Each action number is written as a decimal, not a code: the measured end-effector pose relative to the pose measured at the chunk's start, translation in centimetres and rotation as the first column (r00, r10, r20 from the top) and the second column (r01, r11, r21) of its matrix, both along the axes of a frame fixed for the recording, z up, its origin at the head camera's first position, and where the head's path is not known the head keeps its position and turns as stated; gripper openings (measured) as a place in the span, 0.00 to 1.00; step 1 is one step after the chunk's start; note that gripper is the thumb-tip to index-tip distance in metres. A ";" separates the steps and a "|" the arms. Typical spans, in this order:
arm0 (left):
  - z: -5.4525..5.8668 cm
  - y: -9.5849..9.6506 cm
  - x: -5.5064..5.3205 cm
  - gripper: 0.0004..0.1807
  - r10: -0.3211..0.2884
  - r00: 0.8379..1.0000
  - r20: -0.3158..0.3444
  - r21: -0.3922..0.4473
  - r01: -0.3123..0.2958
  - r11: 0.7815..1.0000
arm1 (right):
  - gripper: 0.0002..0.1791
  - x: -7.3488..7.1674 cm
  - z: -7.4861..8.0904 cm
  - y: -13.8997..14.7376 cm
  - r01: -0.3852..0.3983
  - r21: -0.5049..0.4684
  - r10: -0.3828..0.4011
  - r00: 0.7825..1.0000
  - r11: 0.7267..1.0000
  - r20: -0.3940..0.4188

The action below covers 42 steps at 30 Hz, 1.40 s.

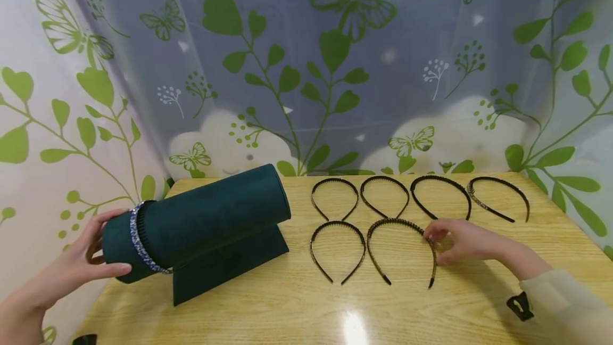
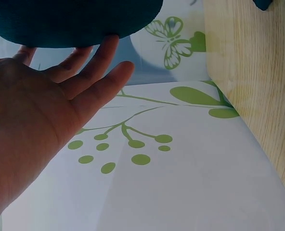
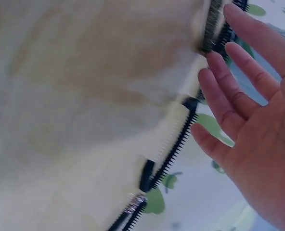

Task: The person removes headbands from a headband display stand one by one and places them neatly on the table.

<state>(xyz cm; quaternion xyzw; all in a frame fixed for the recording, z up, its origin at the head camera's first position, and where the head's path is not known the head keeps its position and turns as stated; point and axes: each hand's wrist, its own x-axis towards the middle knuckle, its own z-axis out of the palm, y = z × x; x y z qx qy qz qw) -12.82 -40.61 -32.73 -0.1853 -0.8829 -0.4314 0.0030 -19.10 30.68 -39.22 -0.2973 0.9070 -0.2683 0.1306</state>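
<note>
On the left of the head view, a dark green headband display stand [image 1: 215, 212] has a padded roll above a flat slanting base. My left hand [image 1: 79, 260] grips the roll's left end, thumb in front and fingers behind. A blue glittery headband [image 1: 136, 236] with dark inner teeth circles the roll near that hand. To the right, the fingertips of my right hand [image 1: 462, 241] are right at the right arm of a dark beaded headband [image 1: 397, 221] lying on the table. In the right wrist view, the right hand's fingers [image 3: 224, 96] are loosely extended beside the headbands.
Several more dark headbands lie in two rows on the wooden table [image 1: 268, 302], among them a back-row headband [image 1: 335, 180] and a sparkly-sided one [image 1: 479, 198] at the far right. A leaf-and-butterfly curtain [image 1: 306, 95] hangs behind the table and along its sides.
</note>
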 end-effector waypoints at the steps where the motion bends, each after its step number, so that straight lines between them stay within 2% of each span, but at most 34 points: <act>1: 0.0 0.0 0.0 0.52 -0.002 1.000 -0.001 0.001 0.002 1.000 | 0.25 0.0 0.2 0.1 0.003 -0.002 -0.003 1.000 1.000 -0.006; 5: 0.0 0.1 -0.1 0.52 -0.010 1.000 -0.002 0.002 0.010 1.000 | 0.26 -0.4 1.6 -0.2 0.017 -0.010 -0.017 0.998 1.000 -0.052; 9: 0.1 0.0 -0.2 0.52 -0.004 1.000 0.006 -0.004 0.004 1.000 | 0.26 -0.9 4.0 -2.1 0.035 -0.019 -0.036 0.996 0.999 -0.086; 13: 0.1 -0.1 -0.2 0.52 0.003 1.000 0.007 -0.008 -0.003 1.000 | 0.25 -1.7 6.6 -5.1 0.006 -0.035 -0.011 0.992 0.999 -0.128; 21: 0.0 -0.1 -0.1 0.53 0.015 1.000 0.002 -0.011 -0.014 1.000 | 0.27 -2.9 10.4 -12.4 -0.100 -0.128 0.076 0.981 0.987 -0.180; 27: 0.1 -0.2 -0.2 0.53 0.032 0.999 0.008 -0.029 -0.032 0.999 | 0.27 -2.8 12.2 -18.2 -0.239 -0.199 0.178 0.943 0.951 -0.281; 36: 0.2 -0.2 -0.1 0.52 0.054 0.998 0.029 -0.033 -0.053 0.998 | 0.31 -2.8 14.1 -26.5 -0.396 -0.233 0.300 0.884 0.888 -0.358; 42: 0.1 -0.1 -0.2 0.52 0.049 0.998 0.033 -0.031 -0.048 0.998 | 0.31 -3.1 14.4 -31.1 -0.424 -0.194 0.328 0.861 0.885 -0.389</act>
